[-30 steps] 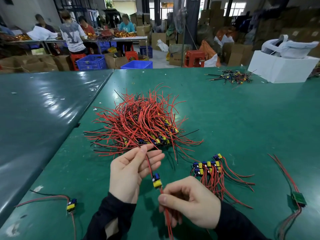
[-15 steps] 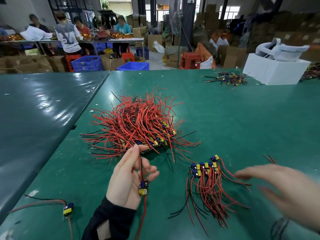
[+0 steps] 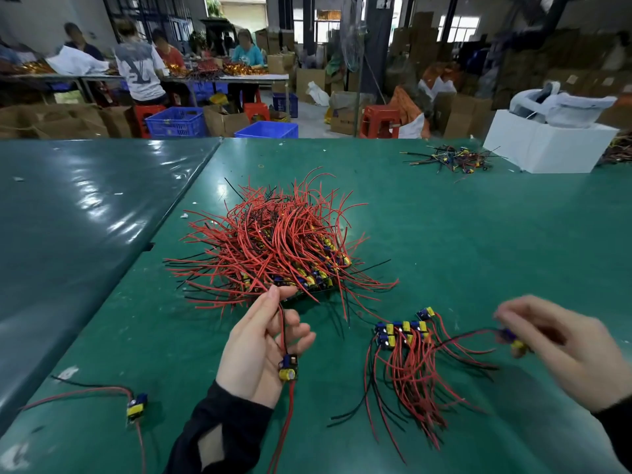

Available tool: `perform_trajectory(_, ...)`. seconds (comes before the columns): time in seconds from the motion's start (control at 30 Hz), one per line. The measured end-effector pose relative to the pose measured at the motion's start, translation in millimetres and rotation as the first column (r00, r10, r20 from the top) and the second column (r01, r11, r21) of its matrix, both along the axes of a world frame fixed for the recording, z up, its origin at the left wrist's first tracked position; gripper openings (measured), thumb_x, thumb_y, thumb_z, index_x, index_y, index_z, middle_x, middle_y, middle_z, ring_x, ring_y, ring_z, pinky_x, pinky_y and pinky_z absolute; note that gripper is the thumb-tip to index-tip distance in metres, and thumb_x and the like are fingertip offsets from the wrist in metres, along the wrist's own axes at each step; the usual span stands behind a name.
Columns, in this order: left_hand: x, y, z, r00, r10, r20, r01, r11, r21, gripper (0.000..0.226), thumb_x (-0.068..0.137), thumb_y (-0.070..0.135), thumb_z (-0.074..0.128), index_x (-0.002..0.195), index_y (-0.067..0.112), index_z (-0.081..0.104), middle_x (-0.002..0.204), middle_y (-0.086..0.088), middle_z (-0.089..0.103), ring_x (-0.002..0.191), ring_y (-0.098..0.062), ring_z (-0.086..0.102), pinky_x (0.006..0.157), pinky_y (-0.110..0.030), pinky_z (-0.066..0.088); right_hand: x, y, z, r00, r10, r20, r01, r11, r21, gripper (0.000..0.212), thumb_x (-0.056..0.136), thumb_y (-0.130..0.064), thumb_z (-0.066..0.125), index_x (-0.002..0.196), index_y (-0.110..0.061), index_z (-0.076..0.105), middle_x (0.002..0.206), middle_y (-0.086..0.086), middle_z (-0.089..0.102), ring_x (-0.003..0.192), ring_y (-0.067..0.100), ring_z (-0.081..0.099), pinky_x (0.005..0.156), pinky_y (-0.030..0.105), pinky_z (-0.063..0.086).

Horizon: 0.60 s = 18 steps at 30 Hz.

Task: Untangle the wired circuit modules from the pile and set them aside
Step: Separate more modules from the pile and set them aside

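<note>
Left hand (image 3: 254, 350) holds a small blue-and-yellow circuit module (image 3: 288, 368) by its red and black wires.
Right hand (image 3: 564, 350), blurred, pinches another module (image 3: 513, 340) beside the sorted row of modules (image 3: 403, 331); tangled red-wire pile (image 3: 277, 248) lies beyond on green table (image 3: 478, 234).

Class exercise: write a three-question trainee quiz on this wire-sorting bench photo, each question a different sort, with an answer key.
1. True or false: the left hand holds a wired module.
2. Multiple choice: the sorted modules lie (A) left of the tangled pile, (B) between the two hands, (C) inside the white box.
3. Fill in: the right hand pinches a blurred ____.

Key: 1 true; 2 B; 3 module.
</note>
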<state>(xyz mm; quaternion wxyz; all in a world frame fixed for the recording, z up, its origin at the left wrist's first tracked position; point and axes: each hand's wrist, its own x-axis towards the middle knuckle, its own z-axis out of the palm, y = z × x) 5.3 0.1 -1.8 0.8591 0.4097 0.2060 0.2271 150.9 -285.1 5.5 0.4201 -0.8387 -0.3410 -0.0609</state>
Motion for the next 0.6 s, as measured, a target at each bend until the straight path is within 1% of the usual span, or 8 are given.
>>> perform_trajectory(0.07,1,-1,-2,1.0,-0.012,-0.008,0.012,1.0,-0.007,0.023,0.09,0.028,0.05,0.09,0.012,0.067,0.052,0.002,0.053,0.042,-0.009,0.056,0.045,-0.021,0.051,-1,27,15,0.972,0.045,-0.232,0.008,0.975,0.223,0.016,0.09,-0.015,0.055,0.079,-0.012,0.065,0.059,0.011,0.067,0.04,0.009,0.051,0.04,0.015,0.043)
perform_trajectory(0.13,2,-2,-4,1.0,-0.022,-0.021,0.021,1.0,-0.019,0.023,0.09,0.027,0.051,0.093,0.011,0.067,0.054,0.001,0.053,0.042,-0.009,0.054,0.045,-0.021,0.05,-3,50,31,0.918,0.094,-0.385,0.031,0.951,0.306,0.017,0.091,-0.01,0.053,0.078,-0.007,0.065,0.054,0.012,0.064,0.036,0.008,0.045,0.035,0.013,0.036)
perform_trajectory(0.2,2,-2,-6,0.999,-0.03,-0.037,0.028,0.999,-0.031,0.022,0.087,0.026,0.053,0.092,0.011,0.069,0.055,0.001,0.053,0.041,-0.01,0.05,0.044,-0.021,0.049,-4,63,45,0.898,0.107,-0.426,0.072,0.921,0.383,0.021,0.09,-0.015,0.054,0.075,-0.007,0.066,0.054,0.01,0.063,0.037,0.008,0.043,0.034,0.013,0.033)
perform_trajectory(0.27,2,-1,-7,0.998,-0.042,-0.045,0.04,0.999,-0.036,0.023,0.08,0.027,0.057,0.09,0.01,0.07,0.056,0.0,0.052,0.04,-0.01,0.047,0.042,-0.021,0.047,-5,67,61,0.896,0.097,-0.434,0.146,0.857,0.494,0.025,0.085,-0.025,0.058,0.07,-0.009,0.069,0.055,0.008,0.064,0.039,0.008,0.045,0.035,0.012,0.033)
perform_trajectory(0.33,2,-1,-7,0.996,-0.069,-0.052,0.067,0.997,-0.031,0.026,0.076,0.028,0.058,0.088,0.009,0.069,0.055,0.0,0.049,0.039,-0.009,0.042,0.039,-0.021,0.043,-6,68,72,0.874,0.113,-0.472,0.202,0.799,0.566,0.025,0.08,-0.032,0.058,0.067,-0.017,0.074,0.057,0.006,0.065,0.04,0.007,0.049,0.036,0.01,0.034)
perform_trajectory(0.4,1,-4,-7,0.99,-0.132,-0.056,0.131,0.991,-0.016,0.025,0.074,0.026,0.06,0.085,0.007,0.071,0.055,0.001,0.045,0.039,-0.008,0.036,0.037,-0.019,0.037,-10,76,72,0.801,0.163,-0.576,0.241,0.794,0.559,0.026,0.075,-0.035,0.059,0.067,-0.016,0.073,0.056,0.004,0.065,0.04,0.005,0.05,0.034,0.01,0.034)
perform_trajectory(0.5,0,-13,-5,0.969,-0.241,-0.06,0.244,0.969,0.039,0.023,0.065,0.024,0.069,0.08,0.007,0.076,0.053,0.002,0.043,0.037,-0.004,0.028,0.034,-0.014,0.027,-31,103,48,0.617,0.269,-0.739,0.219,0.844,0.49,0.022,0.073,-0.03,0.057,0.074,-0.009,0.062,0.054,0.005,0.062,0.037,0.007,0.048,0.032,0.011,0.033)
perform_trajectory(0.6,1,-22,-4,0.971,-0.234,-0.057,0.238,0.969,0.071,0.032,0.055,0.022,0.074,0.081,0.003,0.076,0.051,0.002,0.043,0.034,-0.001,0.023,0.031,-0.011,0.023,-57,130,19,0.468,0.32,-0.824,0.155,0.888,0.434,0.023,0.071,-0.028,0.059,0.077,-0.006,0.058,0.056,0.009,0.061,0.037,0.011,0.048,0.032,0.015,0.035)
